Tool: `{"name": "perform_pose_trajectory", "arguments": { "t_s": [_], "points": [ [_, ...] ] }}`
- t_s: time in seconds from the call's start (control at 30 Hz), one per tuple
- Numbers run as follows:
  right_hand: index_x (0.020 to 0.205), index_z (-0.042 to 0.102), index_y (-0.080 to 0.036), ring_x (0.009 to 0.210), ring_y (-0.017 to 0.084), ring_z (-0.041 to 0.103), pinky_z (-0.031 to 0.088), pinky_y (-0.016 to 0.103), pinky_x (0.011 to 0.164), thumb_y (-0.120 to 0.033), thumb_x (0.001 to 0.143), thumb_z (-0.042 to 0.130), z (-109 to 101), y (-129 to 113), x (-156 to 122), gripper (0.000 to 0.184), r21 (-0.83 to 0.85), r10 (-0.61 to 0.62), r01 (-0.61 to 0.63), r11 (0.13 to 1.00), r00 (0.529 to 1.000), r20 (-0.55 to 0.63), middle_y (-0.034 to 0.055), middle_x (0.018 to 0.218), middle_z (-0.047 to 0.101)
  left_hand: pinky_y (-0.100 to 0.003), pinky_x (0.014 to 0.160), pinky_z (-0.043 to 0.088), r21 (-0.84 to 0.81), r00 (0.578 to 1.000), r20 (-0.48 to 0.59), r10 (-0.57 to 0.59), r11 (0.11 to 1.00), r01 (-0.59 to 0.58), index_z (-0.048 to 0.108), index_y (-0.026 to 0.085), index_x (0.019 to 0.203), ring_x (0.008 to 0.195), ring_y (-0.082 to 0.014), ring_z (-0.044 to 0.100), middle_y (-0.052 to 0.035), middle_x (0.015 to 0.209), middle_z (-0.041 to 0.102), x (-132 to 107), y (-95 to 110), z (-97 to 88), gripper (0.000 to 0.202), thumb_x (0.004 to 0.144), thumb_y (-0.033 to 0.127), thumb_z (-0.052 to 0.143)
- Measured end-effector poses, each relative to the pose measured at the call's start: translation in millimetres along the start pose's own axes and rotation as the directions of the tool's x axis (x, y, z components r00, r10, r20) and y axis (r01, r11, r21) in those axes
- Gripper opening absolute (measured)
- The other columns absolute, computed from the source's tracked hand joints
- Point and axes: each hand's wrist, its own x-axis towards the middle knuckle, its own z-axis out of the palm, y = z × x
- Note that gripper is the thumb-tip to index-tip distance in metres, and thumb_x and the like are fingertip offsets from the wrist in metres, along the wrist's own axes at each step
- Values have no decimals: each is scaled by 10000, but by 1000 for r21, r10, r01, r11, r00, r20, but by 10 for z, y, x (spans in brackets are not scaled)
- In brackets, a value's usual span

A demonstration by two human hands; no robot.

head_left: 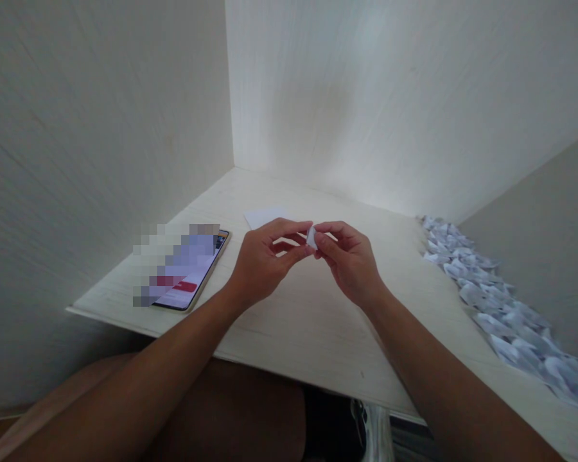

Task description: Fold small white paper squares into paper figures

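Note:
Between my two hands, above the middle of the white table (289, 327), is a small folded piece of white paper (311, 237). My left hand (267, 256) pinches its left side between thumb and fingertips. On the other side, the thumb and index finger of my right hand (349, 260) press on the same paper. The hands almost meet at the fingertips. Just behind my left hand lies a flat white sheet of paper (262, 216), partly covered by that hand.
A phone (192, 276) with its screen lit lies left of my left arm, partly blurred out. Along the right side runs a long row of many folded white papers (491, 289). Pale walls (318, 96) enclose the table at the left, back and right.

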Motion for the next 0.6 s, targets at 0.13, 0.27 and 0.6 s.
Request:
{"name": "perform_pose_trajectory", "arguments": {
  "t_s": [0.13, 0.27, 0.6],
  "points": [
    [888, 823, -273, 681, 102, 609, 515, 273, 665, -391, 753, 939, -27, -2, 5, 213, 48, 49, -51, 998, 998, 39, -26, 789, 744, -256, 738, 664, -18, 1000, -11, 27, 999, -27, 846, 249, 1065, 859, -148, 742, -40, 1004, 782, -5, -8, -4, 317, 763, 171, 900],
    [851, 824, -270, 715, 110, 632, 530, 272, 680, -371, 725, 956, -37, -19, 9, 208, 120, 129, -135, 984, 990, 59, -14, 829, 768, -278, 767, 671, 4, 997, 15, 77, 997, -77, 845, 263, 1085, 901, -160, 741, -46, 1032, 775, -3, -28, -23, 324, 778, 170, 893],
    [870, 808, -260, 662, 91, 596, 480, 237, 607, -361, 728, 970, -106, -91, 1, 238, 155, 194, -225, 962, 962, 195, -27, 795, 738, -299, 754, 659, 195, 940, 109, 323, 920, -339, 810, 209, 1057, 828, -161, 753, -66, 994, 797, -14, 19, -62, 241, 831, 153, 869]
  ]
}}
